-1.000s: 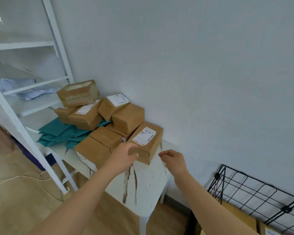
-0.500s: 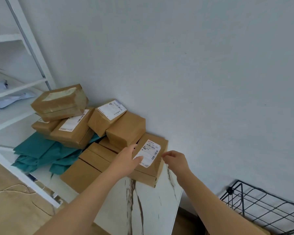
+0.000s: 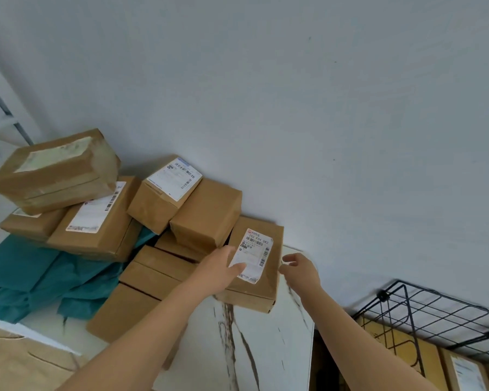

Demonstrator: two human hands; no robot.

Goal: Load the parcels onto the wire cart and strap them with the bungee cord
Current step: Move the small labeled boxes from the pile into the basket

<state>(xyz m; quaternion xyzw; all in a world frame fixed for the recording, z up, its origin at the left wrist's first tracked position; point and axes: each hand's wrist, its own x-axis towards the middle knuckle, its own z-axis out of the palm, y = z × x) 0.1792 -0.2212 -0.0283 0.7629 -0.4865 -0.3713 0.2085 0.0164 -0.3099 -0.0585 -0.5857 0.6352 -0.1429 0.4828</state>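
Observation:
A brown parcel with a white barcode label (image 3: 261,280) lies on the white marbled table (image 3: 254,345), at the right end of a pile of several cardboard parcels (image 3: 96,221). My left hand (image 3: 222,268) rests on this parcel's left edge with the thumb across the label; its fingers are hidden. My right hand (image 3: 301,268) hovers just off the parcel's right edge, fingers loosely curled and holding nothing. The black wire cart (image 3: 435,306) stands at the lower right, below the table's level. No bungee cord is in view.
Teal plastic mailers (image 3: 40,275) lie under the left parcels. Inside the cart are a yellowish box (image 3: 401,345) and a labelled box (image 3: 463,373). A white shelf frame (image 3: 3,111) stands at the far left. A plain wall runs behind the table.
The view has moved closer and turned right. My left hand slid onto the labelled parcel and my right hand drew in beside its right edge. The parcel has not moved.

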